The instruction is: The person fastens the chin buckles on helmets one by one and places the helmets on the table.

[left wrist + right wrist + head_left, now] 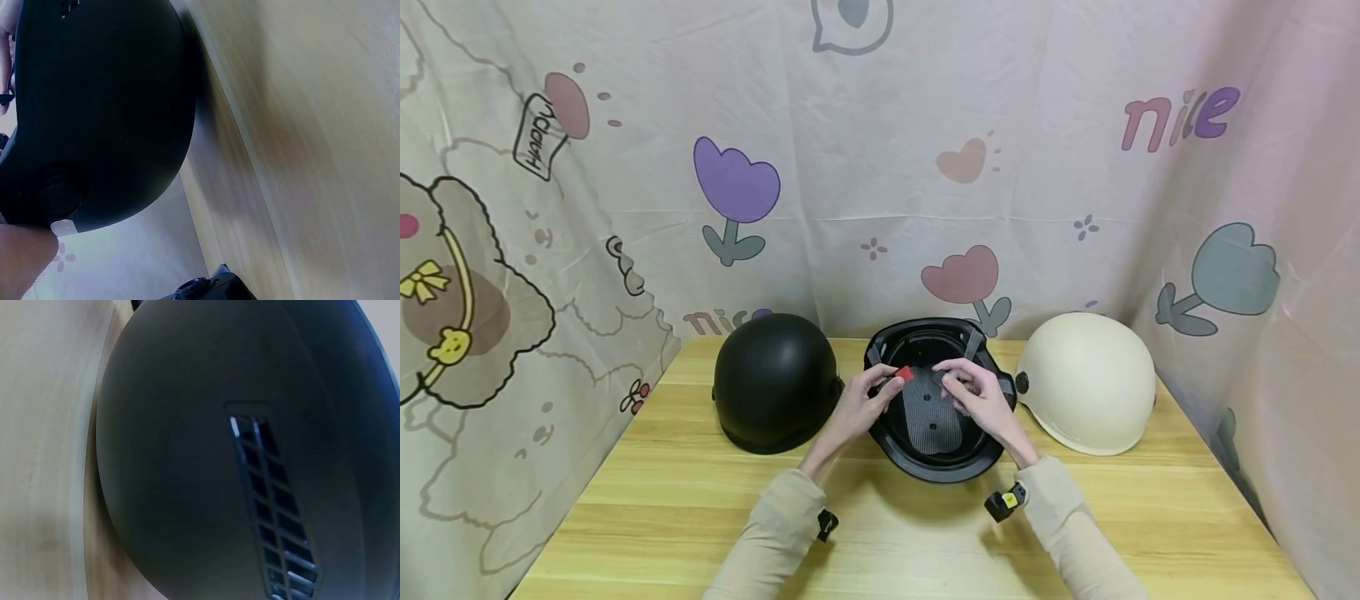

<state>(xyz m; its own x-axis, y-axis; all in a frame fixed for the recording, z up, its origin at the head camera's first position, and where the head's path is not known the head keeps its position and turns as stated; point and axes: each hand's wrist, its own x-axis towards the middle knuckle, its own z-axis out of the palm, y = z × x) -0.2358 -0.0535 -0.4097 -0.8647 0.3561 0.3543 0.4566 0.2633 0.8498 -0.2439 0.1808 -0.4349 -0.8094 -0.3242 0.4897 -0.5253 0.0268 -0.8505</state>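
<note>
An upturned black helmet (943,471) lies in the middle of the table, with its grey mesh lining (932,421) showing. Over its opening my left hand (861,404) pinches a small red buckle piece (905,374) between thumb and fingers. My right hand (981,396) is close by on the right, thumb and fingers pinching a small dark piece, which looks like the black half of the buckle (6,99). Grey straps (974,343) run inside the rim. The right wrist view is filled by the vented black shell (187,456), which hides that hand.
Left of the hands a second black helmet (775,383) rests dome up. On the right stands a cream helmet (1090,383) with a black side knob (1022,382). All three are on a wooden table (910,550), before a printed curtain (865,167).
</note>
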